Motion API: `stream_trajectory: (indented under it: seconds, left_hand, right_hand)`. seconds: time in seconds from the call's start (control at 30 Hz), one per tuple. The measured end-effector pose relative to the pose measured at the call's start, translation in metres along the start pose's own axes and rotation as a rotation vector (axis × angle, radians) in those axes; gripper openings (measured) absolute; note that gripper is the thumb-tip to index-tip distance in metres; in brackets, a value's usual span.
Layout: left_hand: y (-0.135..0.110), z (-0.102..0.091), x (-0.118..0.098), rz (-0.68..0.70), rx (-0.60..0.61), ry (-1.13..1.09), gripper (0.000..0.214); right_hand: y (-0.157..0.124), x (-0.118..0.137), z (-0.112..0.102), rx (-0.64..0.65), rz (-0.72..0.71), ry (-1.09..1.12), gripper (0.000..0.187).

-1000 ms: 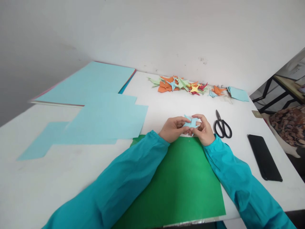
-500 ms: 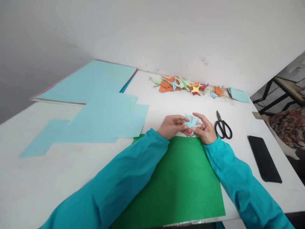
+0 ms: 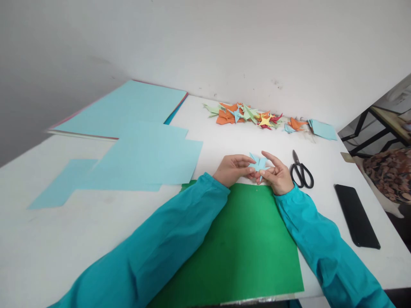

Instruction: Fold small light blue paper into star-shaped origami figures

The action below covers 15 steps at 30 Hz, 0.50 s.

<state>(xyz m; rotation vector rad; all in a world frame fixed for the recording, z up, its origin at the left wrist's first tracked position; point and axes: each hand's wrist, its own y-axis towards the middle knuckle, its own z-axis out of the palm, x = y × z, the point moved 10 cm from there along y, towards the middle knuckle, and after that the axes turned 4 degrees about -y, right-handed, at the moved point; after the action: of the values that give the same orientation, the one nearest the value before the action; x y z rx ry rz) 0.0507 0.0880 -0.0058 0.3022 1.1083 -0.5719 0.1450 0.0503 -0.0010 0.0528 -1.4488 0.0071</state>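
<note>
Both hands meet over the far edge of a green paper sheet (image 3: 244, 244) on the white table (image 3: 80, 239). My left hand (image 3: 231, 169) pinches the left side of a small light-blue folded paper figure (image 3: 258, 162). My right hand (image 3: 276, 174) grips its right side with thumb and lower fingers, while the index finger sticks out above it. The figure has pointed flaps and is held a little above the table. Both arms wear teal sleeves.
Black scissors (image 3: 302, 172) lie just right of my right hand, and a black phone (image 3: 357, 215) lies nearer the table's right edge. Several folded paper figures (image 3: 250, 114) line the wall. Light-blue sheets (image 3: 144, 158) and a paper stack (image 3: 125, 107) lie at left.
The hands have stayed in place, turning the blue figure slightly between the fingers. My right index finger has lifted off the paper. The view shifted a little.
</note>
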Motion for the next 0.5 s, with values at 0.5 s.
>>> stream_trajectory:
  seconds: [0.5]
  left_hand:
    - [-0.002, 0.006, 0.0, 0.028, -0.014, 0.084, 0.033]
  right_hand:
    - [-0.004, 0.004, 0.007, 0.028, -0.032, -0.098, 0.051]
